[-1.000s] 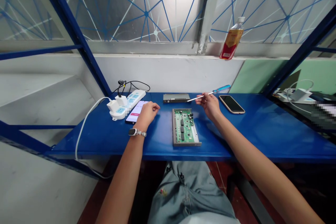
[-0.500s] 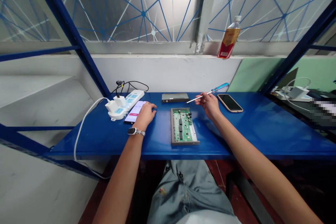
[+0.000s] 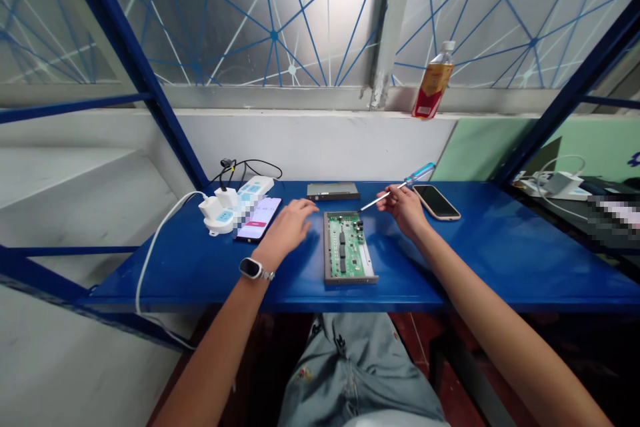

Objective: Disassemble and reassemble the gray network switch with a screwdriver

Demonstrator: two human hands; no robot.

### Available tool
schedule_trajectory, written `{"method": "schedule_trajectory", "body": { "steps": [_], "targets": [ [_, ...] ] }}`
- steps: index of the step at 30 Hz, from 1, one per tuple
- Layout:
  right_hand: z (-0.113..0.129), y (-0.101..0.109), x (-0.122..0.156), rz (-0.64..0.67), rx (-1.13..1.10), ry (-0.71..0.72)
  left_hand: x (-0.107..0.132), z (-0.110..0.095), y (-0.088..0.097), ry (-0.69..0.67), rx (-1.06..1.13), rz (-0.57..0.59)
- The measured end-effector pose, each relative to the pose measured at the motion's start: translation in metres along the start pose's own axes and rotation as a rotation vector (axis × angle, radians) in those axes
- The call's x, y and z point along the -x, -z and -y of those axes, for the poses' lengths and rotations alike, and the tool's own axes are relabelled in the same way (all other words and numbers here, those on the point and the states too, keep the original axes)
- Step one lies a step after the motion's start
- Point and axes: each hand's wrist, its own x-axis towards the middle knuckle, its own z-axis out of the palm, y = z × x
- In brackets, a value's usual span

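Observation:
My right hand grips a screwdriver by its long metal shaft, its clear blue handle pointing up and away to the right. The shaft's tip hangs close to the far edge of an opened metal case holding a green circuit board; whether it touches I cannot tell. My left hand is over the table between a lit phone and the board, its fingers stretched out and holding nothing. Behind the board lies a flat grey metal cover.
A white power strip with plugged-in chargers and cables is at the left of the blue table. A dark-screened phone lies right of my right hand. A drink bottle stands on the window ledge.
My left hand has moved off the lit phone, rightward toward the board. The screwdriver tip has come nearer to the board's far edge, still in my right hand.

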Motion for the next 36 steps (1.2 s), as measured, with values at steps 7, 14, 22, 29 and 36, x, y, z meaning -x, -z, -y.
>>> {"method": "schedule_trajectory", "body": {
  "steps": [7, 14, 22, 29, 36],
  "targets": [
    [0.003, 0.014, 0.006, 0.015, 0.058, -0.019, 0.004, -0.048, 0.013, -0.251, 0.023, 0.324],
    [0.003, 0.012, 0.001, 0.005, 0.065, 0.033, -0.026, -0.094, -0.01, -0.464, -0.169, 0.384],
    [0.017, 0.029, -0.003, -0.174, 0.142, 0.344, -0.065, -0.126, -0.06, -0.14, -0.105, 0.21],
    [0.019, 0.019, 0.002, -0.155, 0.286, 0.446, -0.114, -0.07, -0.071, -0.187, 0.248, 0.261],
    [0.015, 0.001, 0.009, 0.021, 0.494, 0.419, -0.104, -0.041, -0.072, -0.069, 0.108, 0.156]
  ]
}}
